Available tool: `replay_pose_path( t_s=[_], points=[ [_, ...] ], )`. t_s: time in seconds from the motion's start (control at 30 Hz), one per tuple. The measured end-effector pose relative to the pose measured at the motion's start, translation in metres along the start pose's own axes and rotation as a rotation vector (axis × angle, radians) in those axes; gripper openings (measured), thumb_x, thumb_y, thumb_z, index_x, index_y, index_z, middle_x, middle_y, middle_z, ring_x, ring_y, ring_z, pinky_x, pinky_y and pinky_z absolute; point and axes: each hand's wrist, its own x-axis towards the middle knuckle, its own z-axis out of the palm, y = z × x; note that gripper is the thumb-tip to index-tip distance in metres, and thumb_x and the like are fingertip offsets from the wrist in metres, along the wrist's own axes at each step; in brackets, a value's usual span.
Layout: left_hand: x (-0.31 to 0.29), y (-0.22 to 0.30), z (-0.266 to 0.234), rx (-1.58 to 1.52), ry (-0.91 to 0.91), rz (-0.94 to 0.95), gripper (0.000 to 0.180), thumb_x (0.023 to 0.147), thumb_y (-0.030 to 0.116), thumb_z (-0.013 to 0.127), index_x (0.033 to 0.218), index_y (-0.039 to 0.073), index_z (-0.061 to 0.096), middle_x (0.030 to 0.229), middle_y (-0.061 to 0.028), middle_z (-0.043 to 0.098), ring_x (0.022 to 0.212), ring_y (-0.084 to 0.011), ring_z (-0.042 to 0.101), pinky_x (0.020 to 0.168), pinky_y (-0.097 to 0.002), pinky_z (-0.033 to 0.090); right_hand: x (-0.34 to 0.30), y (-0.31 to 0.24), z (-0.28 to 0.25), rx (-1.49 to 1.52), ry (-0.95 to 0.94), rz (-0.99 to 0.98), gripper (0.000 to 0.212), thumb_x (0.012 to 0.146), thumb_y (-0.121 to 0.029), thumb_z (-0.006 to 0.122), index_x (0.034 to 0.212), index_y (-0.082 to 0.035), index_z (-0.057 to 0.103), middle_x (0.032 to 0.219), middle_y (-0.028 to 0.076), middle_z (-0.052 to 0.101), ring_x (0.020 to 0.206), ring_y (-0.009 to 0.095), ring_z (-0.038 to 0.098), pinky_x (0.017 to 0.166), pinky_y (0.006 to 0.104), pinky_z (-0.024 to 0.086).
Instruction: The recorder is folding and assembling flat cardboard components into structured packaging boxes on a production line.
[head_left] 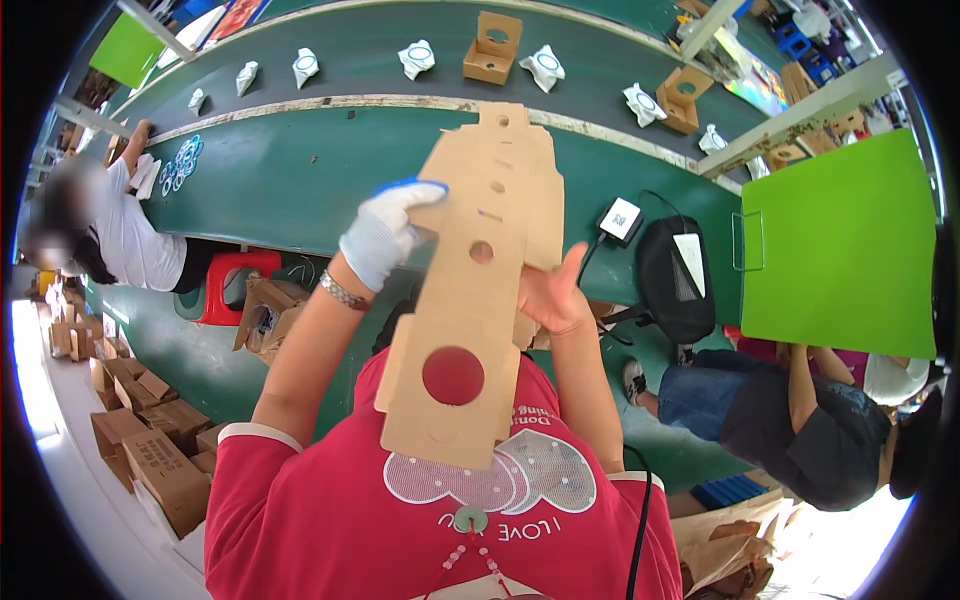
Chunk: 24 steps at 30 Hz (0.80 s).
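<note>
In front of my chest is an unfolded brown cardboard box blank [462,310], long and flat, with a large round hole near its lower end and smaller holes above. My left hand [385,232], in a white glove with blue fingertips, grips its upper left edge. My bare right hand [553,296] is at the right edge, its thumb stretched out away from the card. The fingers of that hand are partly hidden behind the blank, and the thumb does not press on it.
Beyond the green bench [280,180] runs a conveyor belt [375,78] with white-wrapped items [417,60] and open cardboard boxes [492,48]. A black bag [672,275] and a small white box [620,220] lie right. Co-workers [130,220] are on both sides; a green board [840,245] stands right.
</note>
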Motion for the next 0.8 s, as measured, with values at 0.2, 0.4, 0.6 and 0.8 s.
replay_pose_path(
  t_s=[0.2, 0.4, 0.6, 0.8],
  points=[
    [-0.052, -0.061, 0.063, -0.642, -0.077, -0.572, 0.051, 0.087, 0.007, 0.064, 0.136, -0.001, 0.051, 0.123, -0.0120, 0.064, 0.112, -0.0225, 0.063, 0.094, -0.0338, 0.051, 0.003, 0.011, -0.039, 0.129, 0.464, -0.148, 0.073, 0.097, -0.043, 0.052, 0.151, 0.001, 0.032, 0.146, 0.019, 0.047, 0.132, 0.032, 0.050, 0.105, 0.0441, 0.046],
    [-0.043, 0.036, 0.039, -0.241, -0.092, -0.241, 0.074, 0.100, 0.020, 0.057, 0.158, 0.002, 0.016, 0.160, -0.0156, 0.028, 0.147, -0.0225, 0.028, 0.119, -0.0363, 0.025, 0.009, 0.007, 0.033, -0.335, 0.586, -0.232, 0.094, 0.077, 0.009, 0.052, 0.160, -0.014, 0.015, 0.143, 0.009, 0.048, 0.122, 0.022, 0.054, 0.099, 0.0316, 0.046],
    [-0.044, 0.052, 0.037, -0.702, -0.002, -0.230, 0.051, 0.101, 0.010, 0.051, 0.151, 0.006, 0.037, 0.150, -0.0085, 0.045, 0.137, -0.0194, 0.042, 0.113, -0.0338, 0.035, -0.011, 0.023, 0.046, -0.482, 0.496, -0.159, 0.081, 0.081, 0.007, 0.053, 0.155, -0.015, 0.027, 0.139, 0.008, 0.048, 0.128, 0.018, 0.048, 0.103, 0.0312, 0.043],
    [-0.050, 0.011, 0.070, -0.315, 0.036, -0.234, 0.028, 0.106, 0.017, 0.042, 0.127, 0.003, 0.054, 0.131, -0.0082, 0.058, 0.119, -0.0171, 0.054, 0.104, -0.0320, 0.041, -0.003, 0.019, 0.044, -0.616, 0.568, -0.192, 0.028, 0.103, -0.019, 0.053, 0.129, -0.009, 0.053, 0.122, 0.005, 0.055, 0.119, 0.014, 0.047, 0.102, 0.0301, 0.040]
  ],
)
